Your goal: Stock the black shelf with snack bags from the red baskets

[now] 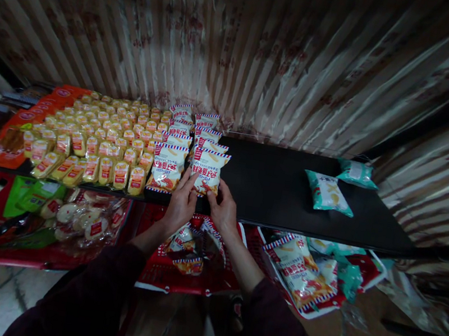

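Note:
A white snack bag with red lettering and blue-and-red striped edges is at the front of the second column on the black shelf. My left hand grips its lower left side, and my right hand holds the lower right corner with the thumb on the front. The fingers behind the bag are hidden. Just left of it, another bag of the same kind heads a matching column. Behind both front bags, more of these snack bags overlap in rows.
Many small yellow wrapped cakes fill the shelf's left part, beside orange packs. Two teal snack bags lie toward the right. Below the shelf's front edge are red baskets holding more packs. A pleated curtain hangs behind.

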The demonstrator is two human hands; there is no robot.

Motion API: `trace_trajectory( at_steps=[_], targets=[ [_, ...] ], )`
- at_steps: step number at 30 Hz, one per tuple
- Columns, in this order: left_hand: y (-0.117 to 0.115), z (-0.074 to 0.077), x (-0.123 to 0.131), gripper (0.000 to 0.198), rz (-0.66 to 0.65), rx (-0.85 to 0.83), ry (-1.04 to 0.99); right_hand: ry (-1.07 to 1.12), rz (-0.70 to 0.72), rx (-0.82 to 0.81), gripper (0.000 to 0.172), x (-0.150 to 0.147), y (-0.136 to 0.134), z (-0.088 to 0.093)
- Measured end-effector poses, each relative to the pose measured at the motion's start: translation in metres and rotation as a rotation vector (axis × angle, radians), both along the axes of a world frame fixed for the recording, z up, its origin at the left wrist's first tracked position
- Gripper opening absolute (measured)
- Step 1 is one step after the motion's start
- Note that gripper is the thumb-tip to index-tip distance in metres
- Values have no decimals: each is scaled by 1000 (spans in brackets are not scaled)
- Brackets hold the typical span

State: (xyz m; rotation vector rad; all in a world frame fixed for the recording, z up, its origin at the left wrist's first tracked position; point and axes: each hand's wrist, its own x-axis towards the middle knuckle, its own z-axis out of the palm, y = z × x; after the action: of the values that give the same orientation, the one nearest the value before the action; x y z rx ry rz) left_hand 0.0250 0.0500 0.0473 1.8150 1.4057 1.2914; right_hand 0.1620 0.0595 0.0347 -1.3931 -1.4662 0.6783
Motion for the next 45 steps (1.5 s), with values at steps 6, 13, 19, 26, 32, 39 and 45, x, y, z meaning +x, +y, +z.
trace_trajectory(
  at_steps=[6,13,19,26,32,39,45],
  targets=[
    [2,-7,2,55,15,46,76,-140,-65,-9,49,-2,1,7],
    [-3,-11,7,66,5,127,208,45,-39,-79,65,-2,6,8],
    [-1,-4,14,63,53,145,366,119,24,-165,81,0,15,18],
    [5,9,21,64,129,215,525,277,107,-191,81,6,40,22],
    [12,12,24,59,194,226,579,415,175,-152,78,-1,69,21],
    [12,16,14,55,227,219,597,378,204,-151,80,-13,78,27],
    [12,19,7,54,231,195,611,261,213,-195,81,-11,83,30]
  ],
)
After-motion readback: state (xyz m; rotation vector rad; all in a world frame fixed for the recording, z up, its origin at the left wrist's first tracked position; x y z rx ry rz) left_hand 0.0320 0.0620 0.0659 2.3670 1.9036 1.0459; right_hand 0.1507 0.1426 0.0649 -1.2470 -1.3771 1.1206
